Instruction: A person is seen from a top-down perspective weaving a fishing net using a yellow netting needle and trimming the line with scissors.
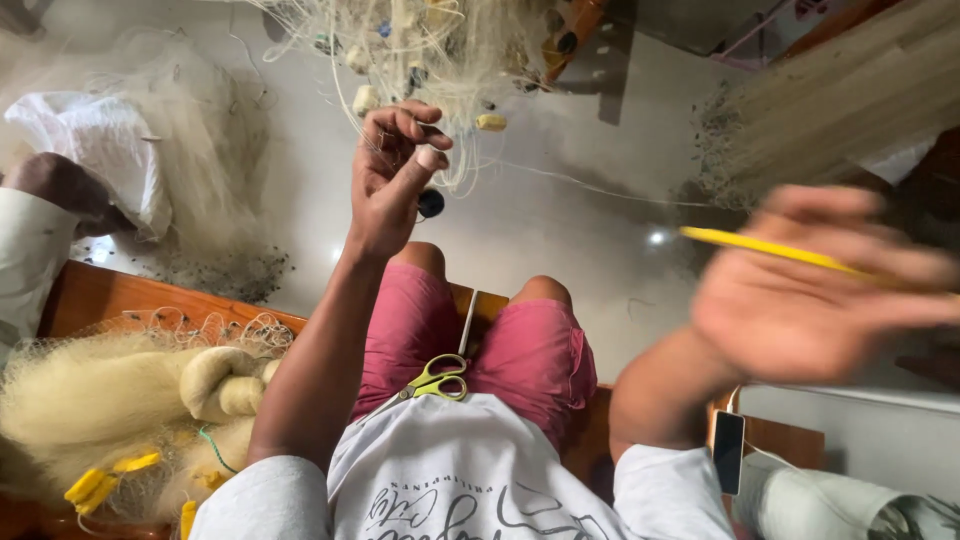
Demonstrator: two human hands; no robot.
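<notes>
Overhead, left fingers (415, 130) pinch the net (440, 50); right fingers (850, 265) grip a yellow needle (770, 248).

L hand (392, 180) pinches fishing net (440, 50) overhead; blurred R hand (815, 290) holds yellow needle (770, 250).

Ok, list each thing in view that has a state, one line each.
left hand: raised, fingers pinched on net strands
right hand: blurred, holding the yellow needle
yellow needle: held level across right hand
hanging net: bunched, with floats
scissors: shut, lying on the lap
folded net: heaped on the bench
phone: screen dark, cable plugged in
</notes>
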